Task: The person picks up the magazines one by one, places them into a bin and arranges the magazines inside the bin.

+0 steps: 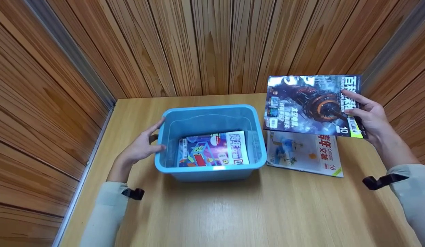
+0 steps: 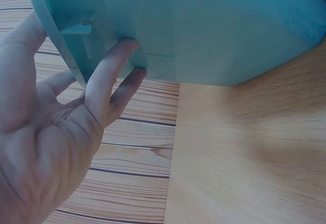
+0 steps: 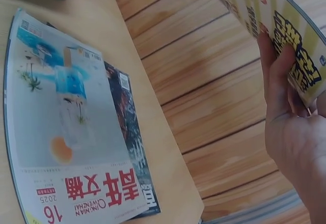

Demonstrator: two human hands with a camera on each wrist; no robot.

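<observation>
Where wood-panelled walls close round the pale wooden bench, the left hand rests open-fingered against the blue bin (one magazine inside). At far right, the right hand grips a dark magazine raised above a white magazine.

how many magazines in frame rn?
4. One lies in the blue bin, one is lifted by the right hand, one white-covered lies on the table, one dark sits under it. More could be hidden.
</observation>
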